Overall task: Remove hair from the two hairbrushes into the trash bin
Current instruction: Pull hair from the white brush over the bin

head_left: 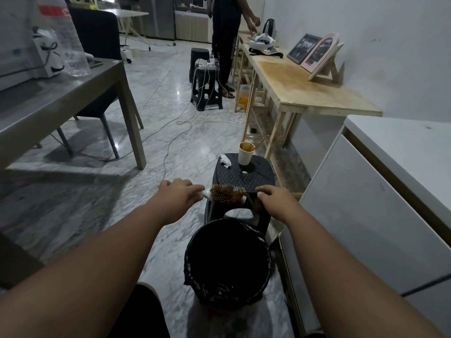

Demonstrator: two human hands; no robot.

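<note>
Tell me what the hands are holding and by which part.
Left hand grips the hairbrush by its handle; right hand pinches the brown hair at its head end.

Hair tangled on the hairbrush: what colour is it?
Reddish-brown hair, matted over the bristles of the hairbrush; seen in the head view, the only one.

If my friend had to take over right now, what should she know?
Left hand grips the brush by its pale handle. Right hand pinches the brown hair at the brush's far end.
The brush is held over the stool's near edge; the bin sits just below, nearer you.
Done: nothing clear yet; hair covers the brush.
Left: pull the hair off, drop it in the bin. A second brush is not visible.
</note>
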